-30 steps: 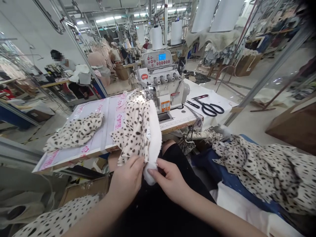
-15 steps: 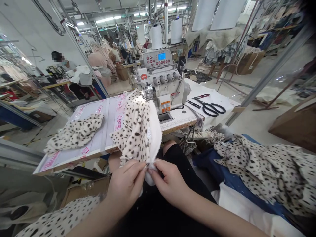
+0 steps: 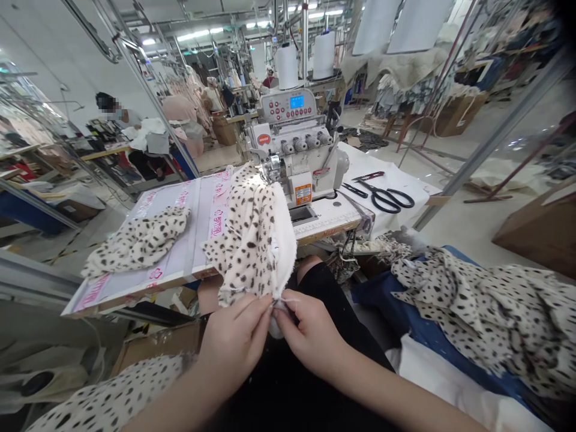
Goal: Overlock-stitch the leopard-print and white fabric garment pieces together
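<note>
A cream fabric piece with dark leopard spots [image 3: 247,246] rises from my hands, its white fleecy lining [image 3: 285,240] showing along the right edge. My left hand [image 3: 236,339] and my right hand [image 3: 312,339] pinch its lower edge, fingertips nearly meeting. A thin loose thread shows between them. Behind the fabric stands a white overlock sewing machine [image 3: 292,147], its presser foot area touched by the cloth's top. A second spotted piece [image 3: 137,243] lies on the white board [image 3: 202,225] left of my hands.
Black-handled scissors [image 3: 384,200] lie on white paper right of the machine. A spotted fabric heap [image 3: 477,312] rests on blue cloth [image 3: 378,294] to my right. Thread cones [image 3: 288,66] stand behind the machine. A co-worker [image 3: 123,117] sits at a far-left table.
My hands have moved closer together and slightly up the fabric edge. Less of the white lining bunch shows below my fingers, and a thin thread now appears between them.
</note>
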`<state>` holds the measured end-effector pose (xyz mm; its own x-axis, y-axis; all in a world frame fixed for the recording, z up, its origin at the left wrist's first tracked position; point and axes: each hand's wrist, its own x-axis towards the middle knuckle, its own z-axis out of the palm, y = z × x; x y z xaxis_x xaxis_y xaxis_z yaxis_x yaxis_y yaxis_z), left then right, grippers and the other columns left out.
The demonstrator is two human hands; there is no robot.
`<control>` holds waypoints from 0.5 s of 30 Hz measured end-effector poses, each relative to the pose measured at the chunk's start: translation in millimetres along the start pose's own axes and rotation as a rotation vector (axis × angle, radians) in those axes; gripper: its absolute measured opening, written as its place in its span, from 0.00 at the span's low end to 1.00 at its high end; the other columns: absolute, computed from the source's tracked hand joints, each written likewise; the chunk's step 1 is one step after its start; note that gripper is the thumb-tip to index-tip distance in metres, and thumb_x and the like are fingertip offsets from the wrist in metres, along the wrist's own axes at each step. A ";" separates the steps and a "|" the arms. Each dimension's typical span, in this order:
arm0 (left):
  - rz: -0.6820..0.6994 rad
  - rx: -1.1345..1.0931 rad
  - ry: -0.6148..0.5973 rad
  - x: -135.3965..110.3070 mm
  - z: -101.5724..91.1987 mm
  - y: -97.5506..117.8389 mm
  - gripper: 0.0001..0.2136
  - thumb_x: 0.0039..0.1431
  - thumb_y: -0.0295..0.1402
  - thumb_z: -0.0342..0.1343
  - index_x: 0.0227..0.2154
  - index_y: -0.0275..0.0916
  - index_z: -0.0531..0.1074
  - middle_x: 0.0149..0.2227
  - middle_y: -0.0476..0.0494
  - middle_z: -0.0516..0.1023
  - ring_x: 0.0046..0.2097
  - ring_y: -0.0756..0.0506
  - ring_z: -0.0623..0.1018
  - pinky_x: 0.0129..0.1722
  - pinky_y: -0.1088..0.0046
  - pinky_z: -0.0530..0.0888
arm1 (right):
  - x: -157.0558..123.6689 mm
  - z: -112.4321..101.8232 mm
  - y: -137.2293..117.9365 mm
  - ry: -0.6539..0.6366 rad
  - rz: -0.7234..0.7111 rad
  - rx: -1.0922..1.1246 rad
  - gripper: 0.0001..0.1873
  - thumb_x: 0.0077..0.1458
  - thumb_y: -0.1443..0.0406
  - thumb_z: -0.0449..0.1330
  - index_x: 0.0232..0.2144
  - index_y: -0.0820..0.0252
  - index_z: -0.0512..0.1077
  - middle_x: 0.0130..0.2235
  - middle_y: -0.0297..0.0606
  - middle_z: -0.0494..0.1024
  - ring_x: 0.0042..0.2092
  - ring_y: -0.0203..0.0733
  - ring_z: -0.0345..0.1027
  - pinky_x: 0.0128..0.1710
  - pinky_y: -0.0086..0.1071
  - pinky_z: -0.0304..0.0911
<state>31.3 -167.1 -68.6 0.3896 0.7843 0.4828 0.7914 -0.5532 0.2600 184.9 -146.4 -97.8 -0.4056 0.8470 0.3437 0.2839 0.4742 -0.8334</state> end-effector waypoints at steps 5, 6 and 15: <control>0.065 0.048 -0.007 2.1 1.5 -0.9 0.08 0.57 0.27 0.48 0.38 0.34 0.69 0.26 0.46 0.71 0.27 0.50 0.71 0.27 0.76 0.69 | -2.3 -2.3 -3.5 -0.009 -0.003 -0.031 0.10 0.53 0.72 0.48 0.22 0.59 0.56 0.23 0.31 0.62 0.25 0.33 0.56 0.25 0.26 0.52; 0.061 0.041 -0.006 2.9 2.1 -1.2 0.07 0.57 0.28 0.49 0.38 0.35 0.69 0.25 0.46 0.70 0.26 0.50 0.71 0.26 0.77 0.68 | -2.3 -3.4 -4.4 -0.016 -0.011 -0.034 0.09 0.52 0.72 0.48 0.22 0.59 0.56 0.23 0.31 0.62 0.25 0.34 0.56 0.25 0.26 0.52; 0.032 -0.069 -0.049 6.7 -1.2 -7.9 0.05 0.57 0.27 0.48 0.32 0.37 0.68 0.24 0.48 0.70 0.26 0.52 0.70 0.25 0.78 0.65 | 2.3 -16.7 -4.7 -0.142 -0.056 0.041 0.10 0.56 0.72 0.46 0.24 0.60 0.61 0.25 0.32 0.66 0.27 0.33 0.60 0.29 0.26 0.57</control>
<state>27.1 -157.9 -66.4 0.4380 0.7776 0.4511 0.7445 -0.5950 0.3027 197.2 -142.6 -85.8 -0.5395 0.7754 0.3283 0.2225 0.5073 -0.8325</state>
